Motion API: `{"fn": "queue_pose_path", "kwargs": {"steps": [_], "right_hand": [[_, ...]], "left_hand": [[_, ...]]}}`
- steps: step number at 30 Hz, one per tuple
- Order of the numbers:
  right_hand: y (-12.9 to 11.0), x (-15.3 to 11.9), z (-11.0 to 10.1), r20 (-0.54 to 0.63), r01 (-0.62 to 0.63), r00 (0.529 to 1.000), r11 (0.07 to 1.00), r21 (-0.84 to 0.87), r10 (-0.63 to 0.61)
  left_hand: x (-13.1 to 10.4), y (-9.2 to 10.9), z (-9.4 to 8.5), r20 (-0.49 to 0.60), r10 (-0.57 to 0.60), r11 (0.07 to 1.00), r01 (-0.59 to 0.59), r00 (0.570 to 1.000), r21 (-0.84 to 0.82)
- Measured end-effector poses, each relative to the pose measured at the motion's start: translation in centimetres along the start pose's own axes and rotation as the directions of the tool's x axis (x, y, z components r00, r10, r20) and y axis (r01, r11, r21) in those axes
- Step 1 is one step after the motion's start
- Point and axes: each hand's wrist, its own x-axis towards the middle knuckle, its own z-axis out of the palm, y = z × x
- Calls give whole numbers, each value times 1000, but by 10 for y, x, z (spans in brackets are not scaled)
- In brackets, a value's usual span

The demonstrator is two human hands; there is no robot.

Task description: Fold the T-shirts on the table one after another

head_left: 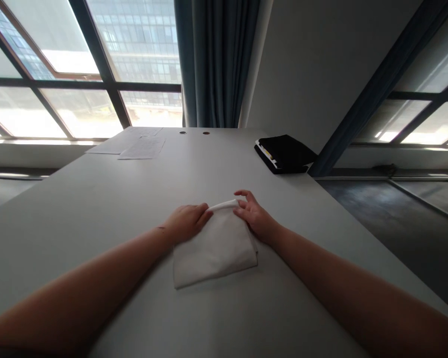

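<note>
A folded white cloth (216,248) lies on the white table (97,204), its lower edge slanting up to the right. At the cloth's upper left corner, my left hand (188,221) is closed, fingers and thumb pinching the top edge. My right hand (256,215) holds the upper right corner between thumb and fingers, with the index finger raised off it. Between the two hands the top edge of the cloth is slightly lifted. Part of the left side of the cloth is hidden under my left hand.
Printed papers (142,147) lie at the table's far left. A black case (287,153) with something yellow in it sits near the far right edge. Two small round fittings are at the far edge, before a blue curtain (216,64) and windows.
</note>
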Motion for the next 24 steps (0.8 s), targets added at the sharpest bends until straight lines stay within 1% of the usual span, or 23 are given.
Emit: {"fn": "queue_pose_path", "kwargs": {"steps": [2, 4, 6, 7, 8, 10, 12, 14, 15, 17, 18, 20, 21, 22, 24], "right_hand": [[-3, -2, -2, 38, -22, 999, 1000, -3, 22], [-5, -4, -2, 122, -77, 989, 995, -59, 84], [-8, -5, 0, 215, -116, 964, 975, -188, 156], [-10, -4, 1, 240, -109, 955, 958, -266, 175], [-13, -3, 2, 249, -92, 951, 936, -339, 183], [-22, 2, 4, 229, -60, 957, 893, -446, 179], [-37, 9, 3, 215, -25, 962, 840, -542, 168], [-61, 17, 0, 269, 76, 951, 733, -676, 150], [-75, 22, -1, 320, 155, 937, 652, -742, 141], [-107, 34, -4, 405, 295, 900, 455, -840, 164], [-124, 40, -5, 412, 327, 890, 357, -875, 196], [-156, 54, -8, 370, 330, 889, 183, -926, 269], [-170, 61, -12, 344, 323, 897, 122, -939, 278], [-183, 69, -17, 321, 308, 909, 91, -947, 266], [-203, 87, -34, 289, 277, 946, 94, -956, 148]], "left_hand": [[-1, -5, 1, -12, -26, 1000, 26, 1000, 1], [-2, -8, 2, -16, -58, 998, 58, 998, -13], [-3, -10, 2, -17, -72, 996, 72, 997, -46], [-3, -11, 2, -17, -72, 995, 70, 997, -64], [-3, -12, 1, -19, -72, 994, 70, 997, -81], [-1, -14, 1, -26, -85, 991, 81, 996, -106], [1, -16, 0, -26, -129, 985, 125, 991, -115], [3, -18, -1, -12, -172, 980, 170, 985, -100], [4, -19, -1, -7, -183, 980, 182, 983, -82], [5, -21, 0, -10, -183, 983, 183, 983, -24], [5, -22, 1, -14, -178, 984, 178, 984, 10], [6, -23, 3, -18, -173, 982, 174, 985, 74], [7, -23, 4, -17, -175, 979, 176, 984, 99], [7, -24, 4, -14, -177, 977, 178, 984, 117], [8, -24, 5, -14, -176, 975, 176, 984, 135]]}}
